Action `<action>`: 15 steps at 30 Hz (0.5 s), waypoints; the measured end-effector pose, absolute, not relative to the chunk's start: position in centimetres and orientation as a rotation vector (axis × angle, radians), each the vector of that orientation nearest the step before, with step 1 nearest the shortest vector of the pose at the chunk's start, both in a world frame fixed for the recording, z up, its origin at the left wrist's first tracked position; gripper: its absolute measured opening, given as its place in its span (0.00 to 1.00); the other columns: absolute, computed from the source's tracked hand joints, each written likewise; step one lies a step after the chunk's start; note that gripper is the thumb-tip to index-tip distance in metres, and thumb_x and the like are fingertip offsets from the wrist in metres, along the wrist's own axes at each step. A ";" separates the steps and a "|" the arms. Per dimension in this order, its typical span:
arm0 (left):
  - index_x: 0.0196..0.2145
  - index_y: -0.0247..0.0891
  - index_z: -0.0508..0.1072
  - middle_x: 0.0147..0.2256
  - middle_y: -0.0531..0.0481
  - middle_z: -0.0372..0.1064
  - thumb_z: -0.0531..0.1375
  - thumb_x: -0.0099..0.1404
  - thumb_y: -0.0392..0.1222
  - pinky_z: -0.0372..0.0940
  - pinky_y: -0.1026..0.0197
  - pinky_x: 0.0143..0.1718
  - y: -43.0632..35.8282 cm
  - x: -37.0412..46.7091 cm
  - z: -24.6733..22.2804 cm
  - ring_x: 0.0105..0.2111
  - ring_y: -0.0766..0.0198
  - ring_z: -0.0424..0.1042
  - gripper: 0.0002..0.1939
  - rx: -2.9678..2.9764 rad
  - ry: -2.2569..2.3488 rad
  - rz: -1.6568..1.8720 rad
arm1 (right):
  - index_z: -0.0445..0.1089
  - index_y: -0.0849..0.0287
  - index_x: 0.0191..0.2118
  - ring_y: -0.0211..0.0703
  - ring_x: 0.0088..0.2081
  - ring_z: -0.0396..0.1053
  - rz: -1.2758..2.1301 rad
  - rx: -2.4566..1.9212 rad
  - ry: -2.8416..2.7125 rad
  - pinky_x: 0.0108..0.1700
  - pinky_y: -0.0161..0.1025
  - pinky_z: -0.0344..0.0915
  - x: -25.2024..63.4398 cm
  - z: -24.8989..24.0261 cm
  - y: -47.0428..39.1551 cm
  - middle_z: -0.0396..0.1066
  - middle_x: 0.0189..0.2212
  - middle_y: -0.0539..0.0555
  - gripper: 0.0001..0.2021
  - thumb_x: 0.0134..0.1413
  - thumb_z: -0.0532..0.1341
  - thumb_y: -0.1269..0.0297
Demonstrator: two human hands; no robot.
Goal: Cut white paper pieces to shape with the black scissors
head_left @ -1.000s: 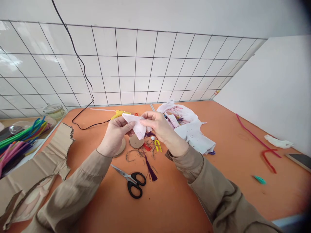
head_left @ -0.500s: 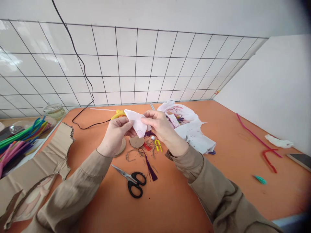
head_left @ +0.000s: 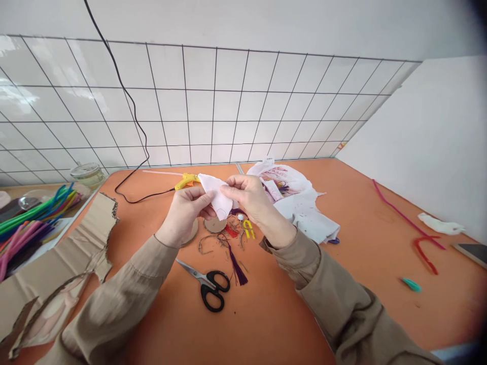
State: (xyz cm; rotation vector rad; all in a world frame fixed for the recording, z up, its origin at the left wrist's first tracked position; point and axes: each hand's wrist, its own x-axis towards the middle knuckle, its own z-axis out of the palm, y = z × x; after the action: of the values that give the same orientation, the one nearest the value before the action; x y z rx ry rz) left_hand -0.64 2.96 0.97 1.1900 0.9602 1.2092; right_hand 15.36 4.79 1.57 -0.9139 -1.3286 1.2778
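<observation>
Both hands hold a small piece of white cloth or felt [head_left: 215,188] above the table, its upper left corner pointed. My left hand [head_left: 185,212] pinches its left side between thumb and fingers. On the right edge, my right hand [head_left: 249,198] grips it with thumb and forefinger. Below the hands lie round wood slices [head_left: 214,224], a dark purple tassel [head_left: 236,266], a bent yellow piece [head_left: 249,229] and bits of brown twine. Closer to me are black-handled scissors [head_left: 209,285], blades slightly apart. Behind the cloth rests a yellow glue gun [head_left: 186,181], partly hidden.
A white plastic bag [head_left: 304,203] with craft bits lies right of the hands. Torn cardboard [head_left: 81,235] and bundled pipe cleaners [head_left: 36,213] are at left, near a glass jar [head_left: 87,174]. A black cord [head_left: 134,111] hangs down to the glue gun. Red pipe cleaners [head_left: 424,253] lie at right.
The view has shifted slightly, so everything sits a little lower and to the right. Both hands keep their hold on the white piece, which barely moves.
</observation>
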 end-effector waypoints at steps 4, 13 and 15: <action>0.22 0.31 0.76 0.18 0.48 0.72 0.72 0.49 0.49 0.61 0.69 0.19 3.0 -0.6 0.9 0.17 0.70 0.67 0.17 1.177 0.942 1.240 | 0.66 0.60 0.22 0.32 0.17 0.58 1.283 -0.909 -1.334 0.20 0.32 0.54 15.3 1.7 4.7 0.63 0.16 0.45 0.14 0.40 0.70 0.59; 0.20 0.32 0.74 0.17 0.49 0.70 0.72 0.49 0.48 0.61 0.68 0.18 3.2 -0.8 1.0 0.16 0.70 0.66 0.17 1.189 0.920 1.220 | 0.67 0.60 0.24 0.30 0.18 0.57 1.286 -0.900 -1.403 0.19 0.31 0.51 15.5 1.6 4.8 0.62 0.17 0.44 0.14 0.43 0.69 0.57; 0.22 0.32 0.76 0.19 0.48 0.71 0.72 0.49 0.49 0.62 0.67 0.20 3.1 -0.8 1.0 0.17 0.69 0.67 0.17 1.193 0.907 1.213 | 0.66 0.60 0.23 0.31 0.18 0.57 1.262 -0.909 -1.408 0.19 0.31 0.51 15.5 1.5 4.8 0.62 0.16 0.44 0.14 0.43 0.68 0.57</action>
State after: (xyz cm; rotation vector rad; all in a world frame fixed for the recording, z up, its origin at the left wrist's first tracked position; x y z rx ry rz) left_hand -0.83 3.14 1.01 1.1929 0.9073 1.2134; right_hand 15.47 4.84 1.55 -0.9090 -1.4083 1.2622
